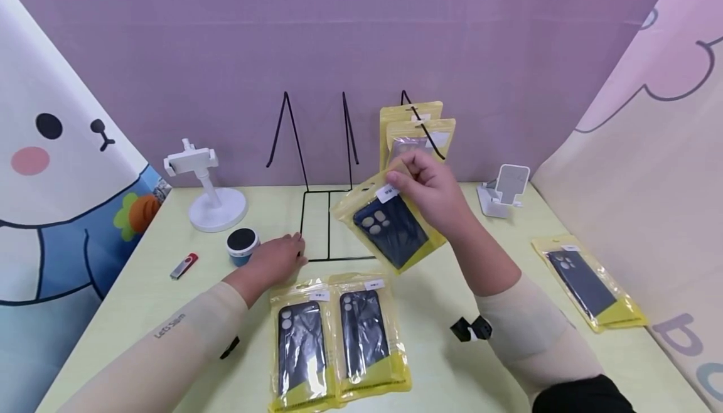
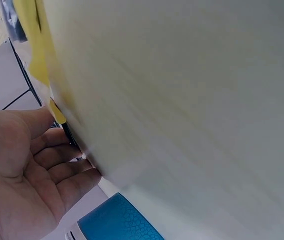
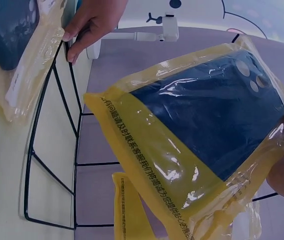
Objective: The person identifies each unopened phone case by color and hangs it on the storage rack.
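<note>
Right grip [image 1: 432,193] pinching 1 bagged case [image 1: 391,230], left grip [image 1: 275,260] holding wire rack [image 1: 329,225]

Cloth-walled booth [image 1: 361,36]: table [image 1: 429,363], cartoon drapes [image 1: 56,181]

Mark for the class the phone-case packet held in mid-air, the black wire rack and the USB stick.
Held phone-case packet [image 1: 391,230]: head view, on the middle of its front.
Black wire rack [image 1: 329,225]: head view, on an inner wire of its base.
USB stick [image 1: 183,267]: head view, on its silver part.

Purple backdrop [image 1: 361,42] behind a pale tabletop [image 1: 429,303]
</note>
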Demonstrator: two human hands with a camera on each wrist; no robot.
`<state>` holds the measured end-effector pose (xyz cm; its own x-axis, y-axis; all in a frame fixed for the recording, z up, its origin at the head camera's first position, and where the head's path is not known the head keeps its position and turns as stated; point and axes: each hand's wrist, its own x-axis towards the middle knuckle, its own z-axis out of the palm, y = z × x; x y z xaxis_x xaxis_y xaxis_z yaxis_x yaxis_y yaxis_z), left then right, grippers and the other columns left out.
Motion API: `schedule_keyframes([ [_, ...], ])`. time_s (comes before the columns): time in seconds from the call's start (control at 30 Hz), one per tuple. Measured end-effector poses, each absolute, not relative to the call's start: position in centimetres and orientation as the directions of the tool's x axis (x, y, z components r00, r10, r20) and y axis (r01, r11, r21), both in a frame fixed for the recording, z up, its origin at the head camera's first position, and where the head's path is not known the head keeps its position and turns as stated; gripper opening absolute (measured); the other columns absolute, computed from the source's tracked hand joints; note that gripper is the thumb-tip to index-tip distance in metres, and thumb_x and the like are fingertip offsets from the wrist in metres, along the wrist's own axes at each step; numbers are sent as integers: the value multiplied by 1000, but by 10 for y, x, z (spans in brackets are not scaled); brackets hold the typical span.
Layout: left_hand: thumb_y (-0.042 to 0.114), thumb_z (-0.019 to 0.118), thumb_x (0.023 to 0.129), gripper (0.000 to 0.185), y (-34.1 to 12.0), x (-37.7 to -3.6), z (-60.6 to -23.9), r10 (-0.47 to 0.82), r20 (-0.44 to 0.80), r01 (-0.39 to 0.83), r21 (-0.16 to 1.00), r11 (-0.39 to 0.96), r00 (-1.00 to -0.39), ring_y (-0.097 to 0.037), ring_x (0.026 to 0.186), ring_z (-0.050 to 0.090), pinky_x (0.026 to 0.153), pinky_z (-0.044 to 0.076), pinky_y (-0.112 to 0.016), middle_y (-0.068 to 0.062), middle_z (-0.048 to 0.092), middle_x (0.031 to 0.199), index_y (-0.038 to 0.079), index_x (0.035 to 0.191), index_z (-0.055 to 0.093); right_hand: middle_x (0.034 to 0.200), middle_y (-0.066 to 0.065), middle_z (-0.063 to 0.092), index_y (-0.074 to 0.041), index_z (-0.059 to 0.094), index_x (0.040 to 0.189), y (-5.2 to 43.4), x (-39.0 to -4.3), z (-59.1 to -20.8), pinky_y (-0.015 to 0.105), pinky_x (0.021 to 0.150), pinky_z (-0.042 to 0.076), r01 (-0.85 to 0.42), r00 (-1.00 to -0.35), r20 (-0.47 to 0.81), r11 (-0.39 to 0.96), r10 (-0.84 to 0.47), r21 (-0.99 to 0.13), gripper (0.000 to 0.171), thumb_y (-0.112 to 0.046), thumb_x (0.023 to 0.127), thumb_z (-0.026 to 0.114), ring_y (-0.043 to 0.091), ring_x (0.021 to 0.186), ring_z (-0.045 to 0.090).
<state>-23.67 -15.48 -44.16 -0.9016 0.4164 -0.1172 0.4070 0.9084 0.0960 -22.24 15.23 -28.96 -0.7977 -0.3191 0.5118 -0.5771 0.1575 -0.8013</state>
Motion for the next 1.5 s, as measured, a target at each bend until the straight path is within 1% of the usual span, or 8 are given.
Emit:
schedule_keyframes([
  [0.1, 32, 55, 100, 47, -154, -238, -443, 415, -116, 406, 95, 909, -902, -41, 133, 47, 101, 46, -59, -21, 45, 149, 2, 137, 52, 77, 9, 56, -2, 60, 100, 149, -226, -287, 24, 61, 53, -582, -792, 522, 137, -316, -801, 16, -17, 96, 64, 19, 73, 62],
  [0.33, 32, 56, 100, 45, -154, -240, -444, 417, -112, 408, 91, 908, -902, -41, 132, 48, 100, 48, -57, -21, 45, 149, 2, 134, 54, 78, 6, 53, -8, 59, 101, 142, -234, -280, 24, 66, 55, -547, -822, 500, 133, -274, -826, 14, -21, 97, 64, 19, 77, 63],
  [0.5, 31, 56, 100, 44, -154, -241, -444, 425, -104, 417, 86, 905, -899, -41, 132, 48, 99, 49, -56, -21, 46, 148, 2, 133, 55, 75, 5, 51, -7, 59, 99, 137, -241, -276, 24, 61, 50, -547, -822, 504, 122, -264, -828, 14, -20, 96, 64, 18, 73, 56],
  [0.73, 31, 56, 100, 44, -154, -239, -442, 426, -100, 418, 89, 904, -899, -41, 133, 47, 101, 48, -55, -21, 46, 148, 2, 133, 55, 69, 3, 42, -6, 58, 97, 134, -252, -275, 24, 56, 38, -554, -818, 513, 115, -260, -825, 14, -19, 97, 63, 18, 65, 42],
  [0.97, 31, 55, 100, 45, -154, -239, -442, 431, -93, 424, 86, 902, -898, -41, 135, 45, 103, 46, -55, -22, 46, 148, 0, 134, 54, 68, 3, 39, -8, 57, 98, 133, -266, -278, 26, 54, 33, -563, -811, 525, 101, -257, -820, 15, -21, 97, 63, 19, 60, 34],
  [1.23, 31, 55, 101, 47, -155, -237, -442, 430, -100, 422, 93, 902, -897, -41, 135, 44, 104, 46, -55, -22, 45, 148, 0, 136, 52, 68, 1, 40, -8, 59, 98, 128, -275, -276, 27, 55, 33, -538, -838, 508, 139, -201, -832, 18, -25, 95, 66, 18, 61, 34],
  [1.5, 32, 55, 101, 50, -154, -236, -443, 429, -99, 423, 77, 903, -898, -41, 134, 46, 103, 46, -56, -22, 45, 148, 0, 139, 50, 71, 0, 43, -11, 58, 97, 119, -288, -279, 26, 59, 35, -484, -874, 471, 141, -118, -864, 15, -23, 95, 65, 15, 64, 37],
])
